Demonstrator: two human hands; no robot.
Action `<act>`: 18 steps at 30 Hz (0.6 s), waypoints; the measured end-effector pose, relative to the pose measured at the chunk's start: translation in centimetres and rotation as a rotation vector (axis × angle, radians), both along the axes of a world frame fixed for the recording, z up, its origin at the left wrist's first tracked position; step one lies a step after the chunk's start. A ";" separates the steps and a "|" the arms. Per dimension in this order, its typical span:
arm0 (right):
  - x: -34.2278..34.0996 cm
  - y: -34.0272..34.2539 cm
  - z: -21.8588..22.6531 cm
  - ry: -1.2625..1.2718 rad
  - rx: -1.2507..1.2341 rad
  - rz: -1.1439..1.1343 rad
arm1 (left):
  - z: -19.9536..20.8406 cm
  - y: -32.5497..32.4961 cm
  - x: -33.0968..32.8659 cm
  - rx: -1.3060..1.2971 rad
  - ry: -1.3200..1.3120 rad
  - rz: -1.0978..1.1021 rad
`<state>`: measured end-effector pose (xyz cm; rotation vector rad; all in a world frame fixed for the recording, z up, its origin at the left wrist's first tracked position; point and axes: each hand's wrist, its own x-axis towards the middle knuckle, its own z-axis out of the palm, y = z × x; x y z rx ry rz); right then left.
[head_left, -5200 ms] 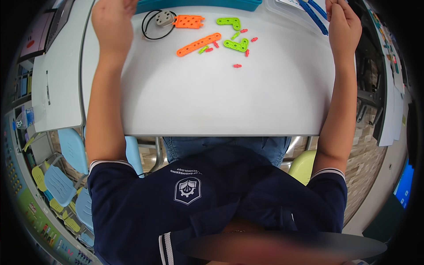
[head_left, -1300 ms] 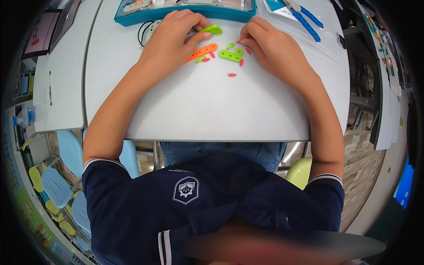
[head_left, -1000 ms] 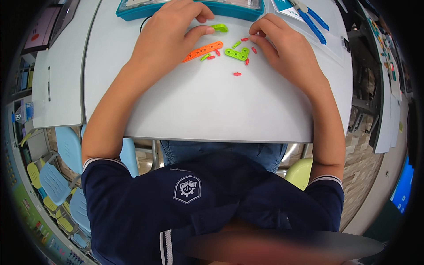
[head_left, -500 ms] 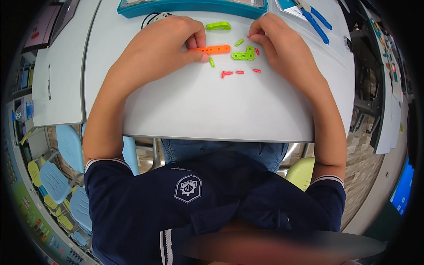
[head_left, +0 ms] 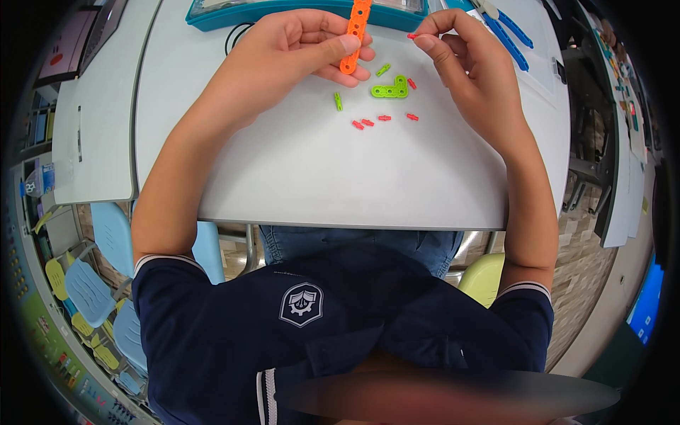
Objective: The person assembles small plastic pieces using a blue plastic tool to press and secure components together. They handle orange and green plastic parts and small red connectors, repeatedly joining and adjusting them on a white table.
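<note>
Between thumb and fingers, my left hand (head_left: 312, 44) holds an orange perforated beam (head_left: 350, 62) upright over the far part of the table. My right hand (head_left: 467, 60) pinches a small red connector pin (head_left: 411, 36) at its fingertips, apart from the beam. Below and between the hands lies a green L-shaped beam (head_left: 389, 90). One green pin (head_left: 383, 69) is beside it, and another green pin (head_left: 338, 101) lies under my left hand. Several red pins (head_left: 384, 118) are scattered nearer to me, and one red pin (head_left: 412, 83) is next to the L-shaped beam.
A teal bin (head_left: 248, 15) stands at the far edge of the white table (head_left: 354, 184). Blue-handled pliers (head_left: 511, 41) lie at the far right on a clear sheet. A black cable (head_left: 230, 39) curls behind my left wrist. Blue chairs (head_left: 88, 287) stand at lower left.
My left hand has lifted the orange beam off the table and turned it upright. My right hand has moved slightly away with the red pin. The left hand now covers the green angled beam.
</note>
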<state>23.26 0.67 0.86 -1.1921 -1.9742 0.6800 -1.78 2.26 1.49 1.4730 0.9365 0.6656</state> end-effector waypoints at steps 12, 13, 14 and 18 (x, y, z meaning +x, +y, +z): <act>-1.6 -1.5 0.4 0.174 -0.281 0.042 | -0.6 -1.8 1.4 0.067 -0.045 0.133; -1.6 -1.5 0.4 0.174 -0.284 0.056 | -0.6 -2.0 1.6 0.092 -0.040 0.156; -1.7 -1.6 0.4 0.141 -0.280 0.031 | -0.6 -2.2 1.7 0.105 -0.023 0.172; -2.2 -1.6 -0.1 0.189 -0.190 0.007 | -0.4 -3.0 1.9 0.259 0.076 0.201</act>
